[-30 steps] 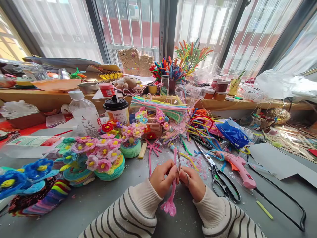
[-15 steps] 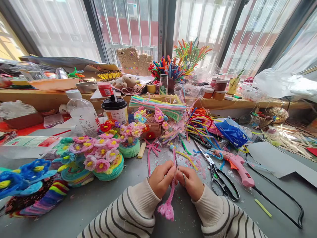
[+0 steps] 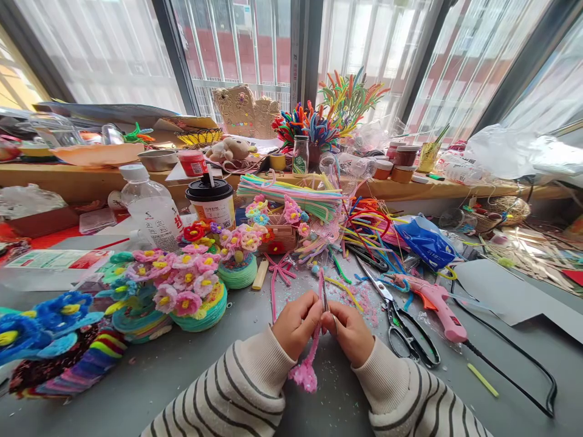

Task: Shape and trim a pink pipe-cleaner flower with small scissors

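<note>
My left hand (image 3: pixel 297 325) pinches a pink pipe cleaner (image 3: pixel 314 347) between thumb and fingers. Its lower end is shaped into a fluffy pink cluster (image 3: pixel 303 376) hanging over the table; the other end sticks up above my fingers. Closed close beside it, my right hand (image 3: pixel 350 332) holds a slim pointed metal tool (image 3: pixel 325 298), whose tip lies along the pipe cleaner. My fingers hide most of this tool, so I cannot tell its exact kind. Pink fuzz scraps (image 3: pixel 364 297) and a yellow pipe cleaner (image 3: pixel 344 291) lie just beyond my hands.
Large scissors (image 3: pixel 403 321) and a pink glue gun (image 3: pixel 439 306) with its cord lie to the right. On the left stand pipe-cleaner flower pots (image 3: pixel 200 312), a plastic bottle (image 3: pixel 150 209) and a lidded cup (image 3: pixel 210 203). Bundled pipe cleaners (image 3: pixel 291 197) lie ahead, below a cluttered ledge.
The pink cluster has risen slightly, and the metal tool's tip sits a little differently against the pipe cleaner. Both hands stay in nearly the same place with their grips kept.
</note>
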Motion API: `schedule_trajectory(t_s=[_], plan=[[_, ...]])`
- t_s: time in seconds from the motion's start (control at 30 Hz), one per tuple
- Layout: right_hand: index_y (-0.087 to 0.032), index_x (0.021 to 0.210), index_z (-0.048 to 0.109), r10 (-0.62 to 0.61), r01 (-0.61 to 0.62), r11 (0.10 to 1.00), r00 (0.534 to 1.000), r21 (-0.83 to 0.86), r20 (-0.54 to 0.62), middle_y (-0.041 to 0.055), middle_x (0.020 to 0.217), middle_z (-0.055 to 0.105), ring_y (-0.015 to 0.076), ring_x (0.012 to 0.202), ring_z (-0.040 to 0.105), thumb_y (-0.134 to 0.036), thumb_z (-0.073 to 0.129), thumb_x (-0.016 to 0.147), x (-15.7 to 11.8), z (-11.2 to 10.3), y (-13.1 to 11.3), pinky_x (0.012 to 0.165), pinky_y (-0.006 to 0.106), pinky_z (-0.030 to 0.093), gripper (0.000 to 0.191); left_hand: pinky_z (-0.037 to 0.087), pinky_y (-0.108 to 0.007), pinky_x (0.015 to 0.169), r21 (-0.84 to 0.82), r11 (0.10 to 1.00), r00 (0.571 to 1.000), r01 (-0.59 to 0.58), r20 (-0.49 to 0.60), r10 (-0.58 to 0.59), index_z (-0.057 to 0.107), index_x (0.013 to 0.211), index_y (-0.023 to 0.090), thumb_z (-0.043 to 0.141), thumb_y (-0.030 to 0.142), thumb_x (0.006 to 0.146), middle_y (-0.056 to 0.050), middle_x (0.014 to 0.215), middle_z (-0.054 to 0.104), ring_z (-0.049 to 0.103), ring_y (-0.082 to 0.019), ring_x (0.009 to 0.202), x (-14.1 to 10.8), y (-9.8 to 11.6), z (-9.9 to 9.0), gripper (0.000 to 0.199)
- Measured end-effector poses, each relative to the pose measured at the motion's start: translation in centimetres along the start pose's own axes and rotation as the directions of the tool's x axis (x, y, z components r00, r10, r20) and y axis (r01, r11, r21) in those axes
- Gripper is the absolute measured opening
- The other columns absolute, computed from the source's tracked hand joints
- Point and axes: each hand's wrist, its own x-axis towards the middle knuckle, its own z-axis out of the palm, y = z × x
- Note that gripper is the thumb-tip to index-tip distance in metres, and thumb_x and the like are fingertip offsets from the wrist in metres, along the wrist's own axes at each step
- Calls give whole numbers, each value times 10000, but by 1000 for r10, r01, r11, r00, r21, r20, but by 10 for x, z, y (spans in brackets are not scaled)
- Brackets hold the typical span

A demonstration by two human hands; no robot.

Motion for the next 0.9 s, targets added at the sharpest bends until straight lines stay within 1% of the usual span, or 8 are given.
schedule_trajectory(t_s=[0.07,0.13,0.27,0.4,0.5,0.63,0.73,0.9], plan=[[-163,503,395,9,-10,1000,1000,30,13,-46,445,320,78,429,297,-616,299,671,0,0,0,418,205,258,493,304,-207,495,5,1000,1000,1,24,-1,360,573,175,291,291,766,38,507,384,381,-87,483,0,2,-1,235],[-161,509,400,13,-14,999,1000,38,19,-44,450,330,79,433,308,-607,306,675,0,0,-1,423,205,265,485,302,-207,489,17,1000,999,5,33,-6,363,571,175,294,294,764,38,502,381,379,-87,477,-1,2,-1,236],[-160,517,412,5,-5,1000,1000,-11,-6,-25,492,393,91,470,352,-589,320,684,-1,-1,-1,463,214,301,469,304,-212,492,26,1000,999,10,36,-10,365,581,175,276,314,769,33,509,388,383,-91,485,0,-2,1,250],[-161,518,407,7,-7,1000,1000,-25,-13,-23,500,397,91,474,353,-581,325,687,-1,-1,-1,470,218,303,461,303,-215,499,37,999,999,13,34,-14,366,588,174,270,315,772,33,512,379,377,-92,490,1,-4,1,251],[-164,509,394,1,-1,1000,1000,23,1,-31,477,372,85,453,335,-611,319,667,-1,0,0,436,210,283,480,295,-210,484,34,999,1000,6,15,-7,357,572,177,287,303,768,42,497,348,358,-88,477,0,-1,0,243],[-164,493,398,13,-13,998,1000,68,4,-51,431,302,73,409,299,-641,283,656,0,0,1,391,199,251,517,308,-208,488,25,1000,999,3,53,-5,384,576,174,283,296,769,38,493,377,373,-86,469,-1,2,-1,249],[-164,493,395,21,-21,999,1000,47,-10,-54,427,294,72,412,294,-625,304,662,0,0,0,395,199,245,500,302,-210,482,39,999,999,6,42,-8,384,573,174,283,304,767,41,488,373,368,-85,460,-1,2,0,255],[-167,476,367,25,-27,999,999,-30,-40,-41,456,347,78,439,310,-577,342,680,-1,-1,-2,429,213,254,458,296,-214,476,41,999,999,19,31,-21,366,570,180,274,319,768,46,472,362,367,-89,455,0,0,0,259]])
